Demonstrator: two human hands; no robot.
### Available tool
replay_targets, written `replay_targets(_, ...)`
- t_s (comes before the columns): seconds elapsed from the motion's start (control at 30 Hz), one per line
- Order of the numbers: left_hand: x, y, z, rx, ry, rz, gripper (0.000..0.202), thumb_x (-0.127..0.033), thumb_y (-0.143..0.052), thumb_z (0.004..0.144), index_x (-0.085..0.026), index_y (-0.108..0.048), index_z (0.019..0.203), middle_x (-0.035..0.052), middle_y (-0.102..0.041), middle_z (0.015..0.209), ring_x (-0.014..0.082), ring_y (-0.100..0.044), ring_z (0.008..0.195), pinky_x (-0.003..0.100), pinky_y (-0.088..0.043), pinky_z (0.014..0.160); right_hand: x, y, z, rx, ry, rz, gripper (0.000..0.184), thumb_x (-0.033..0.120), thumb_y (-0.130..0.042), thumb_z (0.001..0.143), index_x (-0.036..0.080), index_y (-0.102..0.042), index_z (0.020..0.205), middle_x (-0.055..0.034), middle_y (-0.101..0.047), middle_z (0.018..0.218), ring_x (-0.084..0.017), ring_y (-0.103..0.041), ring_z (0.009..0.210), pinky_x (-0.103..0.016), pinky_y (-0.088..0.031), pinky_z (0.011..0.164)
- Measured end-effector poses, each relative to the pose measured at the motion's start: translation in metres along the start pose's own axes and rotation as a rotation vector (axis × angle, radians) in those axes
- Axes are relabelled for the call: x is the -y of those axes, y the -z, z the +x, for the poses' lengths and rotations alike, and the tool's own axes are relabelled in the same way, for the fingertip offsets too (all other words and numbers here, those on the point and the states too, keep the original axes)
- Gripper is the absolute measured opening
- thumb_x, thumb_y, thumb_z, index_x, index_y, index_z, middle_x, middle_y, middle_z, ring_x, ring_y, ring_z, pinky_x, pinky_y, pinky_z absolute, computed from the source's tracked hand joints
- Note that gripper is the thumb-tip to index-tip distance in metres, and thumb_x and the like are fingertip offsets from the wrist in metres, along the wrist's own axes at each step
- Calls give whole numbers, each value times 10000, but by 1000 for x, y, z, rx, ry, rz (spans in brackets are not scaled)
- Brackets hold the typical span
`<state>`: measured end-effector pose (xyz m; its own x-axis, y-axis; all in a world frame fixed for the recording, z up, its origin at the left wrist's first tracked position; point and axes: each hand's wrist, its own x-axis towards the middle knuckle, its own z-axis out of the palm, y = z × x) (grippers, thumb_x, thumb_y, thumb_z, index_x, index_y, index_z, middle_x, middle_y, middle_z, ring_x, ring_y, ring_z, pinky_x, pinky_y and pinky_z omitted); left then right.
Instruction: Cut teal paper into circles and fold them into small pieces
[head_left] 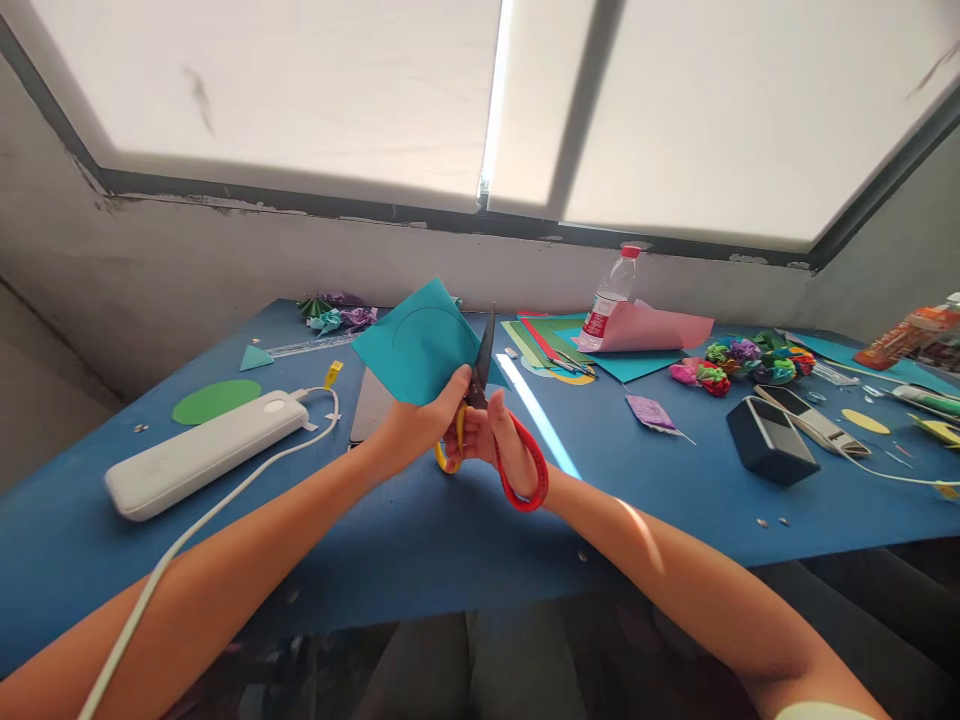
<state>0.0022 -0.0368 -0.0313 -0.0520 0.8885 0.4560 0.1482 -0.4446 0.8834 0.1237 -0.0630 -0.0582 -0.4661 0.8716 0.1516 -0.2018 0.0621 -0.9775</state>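
My left hand (424, 425) pinches the lower corner of a teal paper sheet (416, 345) held up over the blue table (420, 540); a circle is drawn on the sheet. My right hand (499, 445) grips scissors (487, 420) with red and yellow handles, fingers through the loops. The dark blades point up and touch the sheet's right edge.
A white power bank (199, 455) with a cable lies at left beside a green paper oval (216, 400). A water bottle (611, 298), pink paper (660, 328) and coloured sheets (555, 350) sit at the back. Crumpled paper flowers (750, 362) and a dark box (771, 442) are at right.
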Motion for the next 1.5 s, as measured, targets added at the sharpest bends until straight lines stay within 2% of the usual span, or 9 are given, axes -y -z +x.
replay_targets(0.13, 1, 1, 2, 36, -78, 89, 311, -425, -629, 735, -227, -500, 533, 4, -569, 548, 181, -577, 567, 304, -495, 577, 0, 0, 0, 4, 12, -1, 725, 866, -236, 677, 199, -519, 693, -42, -468, 675, -158, -470, 587, -345, -427, 626)
replay_targets(0.23, 1, 1, 3, 71, -144, 144, 357, -414, -574, 777, -232, -423, 510, -14, -510, 500, 156, -515, 486, 299, -469, 538, -1, 0, 1, 4, 13, -3, 734, 870, -237, 671, 194, -523, 690, -34, -455, 666, -153, -462, 580, -337, -427, 616)
replay_targets(0.37, -1, 1, 2, 85, -156, 193, 388, -408, -542, 803, -234, -370, 502, -22, -477, 483, 145, -479, 458, 295, -448, 512, -4, 2, 1, 4, 10, -14, 753, 872, -219, 672, 183, -522, 703, -36, -463, 682, -156, -475, 598, -340, -438, 641)
replay_targets(0.73, 7, -1, 4, 56, -196, 141, 278, -404, -576, 777, -217, -502, 585, -2, -567, 572, 168, -561, 575, 287, -491, 577, -9, 4, 3, 0, 16, 4, 770, 886, -221, 651, 175, -503, 743, -14, -435, 667, -144, -466, 586, -320, -435, 617)
replay_targets(1.03, 6, -1, 4, 91, -224, 164, 313, -370, -546, 805, -216, -442, 553, -14, -529, 553, 138, -515, 513, 275, -463, 546, -11, 1, 4, -13, 55, -2, 740, 879, -204, 664, 182, -450, 699, 7, -385, 654, -130, -443, 554, -315, -427, 592)
replay_targets(1.2, 4, 0, 3, 122, -207, 137, 338, -379, -533, 814, -219, -414, 541, -20, -500, 533, 129, -497, 488, 263, -463, 529, -12, 0, 5, 2, 75, 7, 735, 877, -215, 667, 182, -450, 710, 12, -379, 651, -125, -427, 550, -308, -417, 583)
replay_targets(1.5, 0, 0, -1, 118, -143, 163, 354, -410, -542, 799, -223, -434, 518, -7, -515, 501, 156, -535, 493, 280, -471, 481, -15, -3, 3, -53, 71, 34, 727, 892, -243, 635, 196, -435, 720, 31, -318, 622, -114, -377, 515, -290, -385, 540)
